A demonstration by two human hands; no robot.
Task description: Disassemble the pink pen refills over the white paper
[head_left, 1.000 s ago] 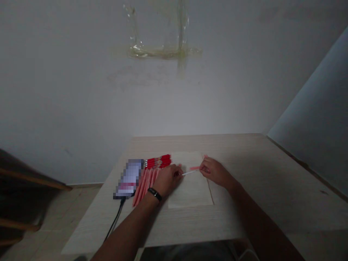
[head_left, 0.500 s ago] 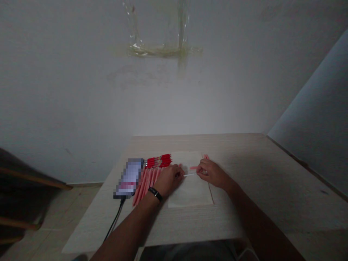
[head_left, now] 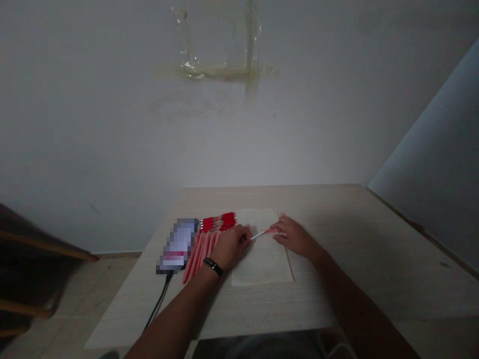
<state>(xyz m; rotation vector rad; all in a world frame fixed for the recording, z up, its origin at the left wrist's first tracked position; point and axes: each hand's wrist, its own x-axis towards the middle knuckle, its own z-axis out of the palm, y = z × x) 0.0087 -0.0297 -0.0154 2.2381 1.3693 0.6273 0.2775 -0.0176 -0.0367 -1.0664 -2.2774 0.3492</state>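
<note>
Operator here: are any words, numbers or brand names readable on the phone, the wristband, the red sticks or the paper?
None can be read. The phone has a pixelated screen. The black wristband and red-and-pink sticks are too small to tell. The paper sheet shows no visible text.

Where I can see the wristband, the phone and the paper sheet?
Wristband (head_left: 213,267), head view, middle of the band.
Phone (head_left: 178,244), head view, on the screen.
Paper sheet (head_left: 262,267), head view, bare middle part.
</note>
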